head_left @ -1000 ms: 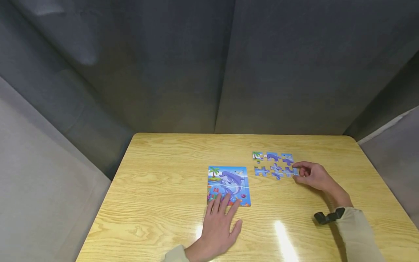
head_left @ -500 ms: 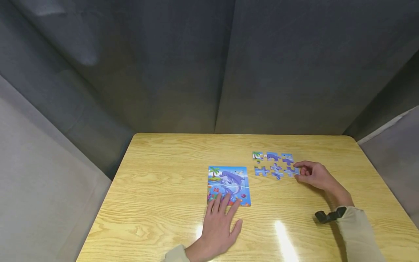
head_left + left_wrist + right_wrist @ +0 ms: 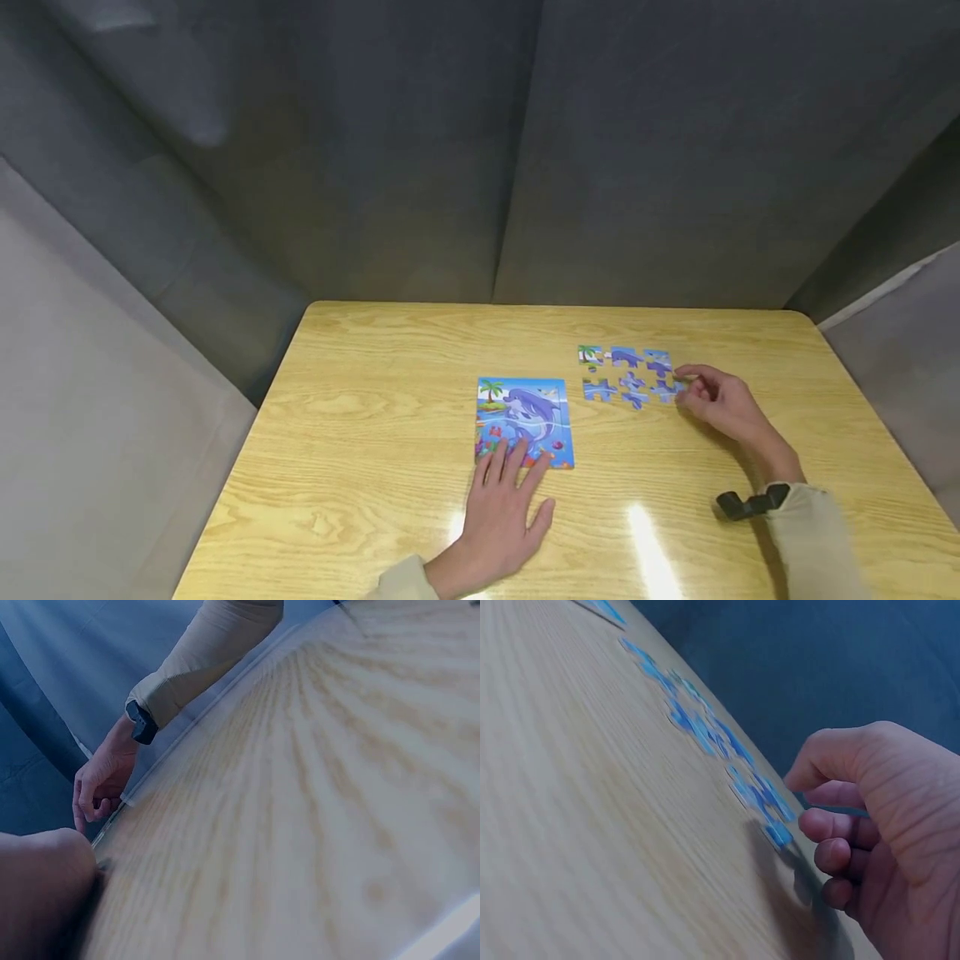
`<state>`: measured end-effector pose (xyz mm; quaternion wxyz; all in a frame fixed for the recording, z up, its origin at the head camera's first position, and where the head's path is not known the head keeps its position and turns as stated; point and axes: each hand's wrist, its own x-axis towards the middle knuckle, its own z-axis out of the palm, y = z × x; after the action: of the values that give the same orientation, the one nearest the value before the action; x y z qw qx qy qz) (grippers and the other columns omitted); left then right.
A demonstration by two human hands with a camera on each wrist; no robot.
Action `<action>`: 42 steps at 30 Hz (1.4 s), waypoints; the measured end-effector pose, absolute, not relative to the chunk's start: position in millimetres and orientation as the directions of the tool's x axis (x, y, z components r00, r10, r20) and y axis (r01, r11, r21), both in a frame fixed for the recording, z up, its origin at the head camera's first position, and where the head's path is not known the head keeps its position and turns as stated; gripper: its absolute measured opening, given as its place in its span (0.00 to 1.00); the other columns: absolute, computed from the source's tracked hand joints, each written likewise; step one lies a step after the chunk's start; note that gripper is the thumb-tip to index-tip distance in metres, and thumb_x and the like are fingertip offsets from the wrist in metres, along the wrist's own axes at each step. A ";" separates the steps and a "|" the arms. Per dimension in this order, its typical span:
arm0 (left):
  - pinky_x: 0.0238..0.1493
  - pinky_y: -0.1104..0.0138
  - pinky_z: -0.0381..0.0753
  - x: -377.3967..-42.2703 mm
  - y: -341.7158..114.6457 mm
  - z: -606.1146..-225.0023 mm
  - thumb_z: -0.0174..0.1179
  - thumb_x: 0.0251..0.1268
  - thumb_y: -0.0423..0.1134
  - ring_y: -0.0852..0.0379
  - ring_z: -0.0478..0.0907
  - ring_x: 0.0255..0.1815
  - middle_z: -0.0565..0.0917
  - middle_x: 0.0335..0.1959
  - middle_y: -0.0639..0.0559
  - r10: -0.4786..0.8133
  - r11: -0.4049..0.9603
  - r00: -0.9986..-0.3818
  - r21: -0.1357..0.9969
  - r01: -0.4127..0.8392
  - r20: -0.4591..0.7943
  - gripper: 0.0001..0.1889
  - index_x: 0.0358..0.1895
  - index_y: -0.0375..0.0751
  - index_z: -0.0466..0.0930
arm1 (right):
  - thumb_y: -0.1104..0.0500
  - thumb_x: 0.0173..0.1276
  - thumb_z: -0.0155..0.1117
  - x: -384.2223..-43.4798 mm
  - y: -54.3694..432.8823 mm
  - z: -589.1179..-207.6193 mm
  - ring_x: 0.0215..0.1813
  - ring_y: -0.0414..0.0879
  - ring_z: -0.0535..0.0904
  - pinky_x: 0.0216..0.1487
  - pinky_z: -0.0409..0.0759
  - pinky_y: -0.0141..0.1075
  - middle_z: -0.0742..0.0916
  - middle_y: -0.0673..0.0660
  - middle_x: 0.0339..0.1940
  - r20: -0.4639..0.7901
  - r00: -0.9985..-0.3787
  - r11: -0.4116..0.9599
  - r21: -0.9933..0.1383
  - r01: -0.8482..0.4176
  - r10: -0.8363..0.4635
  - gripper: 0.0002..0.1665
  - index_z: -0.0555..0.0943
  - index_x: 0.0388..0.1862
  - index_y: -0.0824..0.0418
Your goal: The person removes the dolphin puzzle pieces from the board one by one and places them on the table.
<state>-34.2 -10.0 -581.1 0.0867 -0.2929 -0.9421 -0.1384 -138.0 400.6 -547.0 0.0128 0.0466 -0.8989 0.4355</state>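
Observation:
My left hand (image 3: pixel 501 518) lies with fingers spread, its fingertips resting on the lower edge of a square jigsaw puzzle board (image 3: pixel 534 417) with a dolphin and palm tree picture. To the right of the board, several loose puzzle pieces lie in two rows, among them a palm tree piece (image 3: pixel 588 354) and a dolphin piece (image 3: pixel 625 357). My right hand (image 3: pixel 729 408) hovers beside the right end of the lower row, at a blue-purple piece (image 3: pixel 663 391). In the right wrist view, its loosely curled fingers hold nothing and stand just above that piece (image 3: pixel 759 799).
Everything lies on a wooden table (image 3: pixel 360 433) with a bright reflection near its front. Dark curtains (image 3: pixel 375 167) hang behind it, and grey panels (image 3: pixel 82 400) flank the sides. A black strap device (image 3: pixel 752 503) sits on my right wrist.
My right fingers pinched the rightmost lower piece and shifted it slightly right; now they have let go, the index finger lifting up from it. My left hand stays in place.

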 end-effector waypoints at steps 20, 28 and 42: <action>0.63 0.55 0.77 -73.2 -24.7 -571.1 0.70 0.65 0.32 0.51 0.74 0.64 0.78 0.65 0.47 0.360 0.523 -0.848 0.669 0.529 0.389 0.19 0.59 0.45 0.86 | 0.73 0.63 0.68 -121.5 260.3 -525.9 0.25 0.35 0.69 0.25 0.70 0.29 0.79 0.46 0.26 0.307 -0.889 0.541 -0.709 -0.452 -0.340 0.16 0.86 0.51 0.68; 0.61 0.60 0.81 -85.5 -39.3 -569.8 0.74 0.58 0.30 0.46 0.76 0.63 0.65 0.72 0.42 0.309 0.405 -0.895 0.806 0.431 0.323 0.41 0.76 0.44 0.68 | 0.67 0.67 0.72 -122.1 192.4 -525.6 0.30 0.42 0.75 0.31 0.75 0.32 0.80 0.46 0.30 0.257 -0.808 0.490 -0.684 -0.540 -0.531 0.16 0.85 0.54 0.67; 0.80 0.44 0.54 -128.1 -85.5 -569.8 0.56 0.63 0.77 0.46 0.46 0.87 0.53 0.86 0.51 0.561 0.720 -0.821 0.425 0.549 0.109 0.55 0.85 0.48 0.52 | 0.56 0.67 0.77 -125.1 162.6 -548.0 0.39 0.46 0.76 0.40 0.77 0.34 0.82 0.54 0.37 0.208 -0.780 0.465 -0.703 -0.539 -0.590 0.18 0.86 0.53 0.61</action>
<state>-128.1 -85.5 -569.8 -0.0140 -0.2993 -0.9272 -0.2249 -125.1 162.6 -548.0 -0.0320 0.3299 -0.8552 0.3986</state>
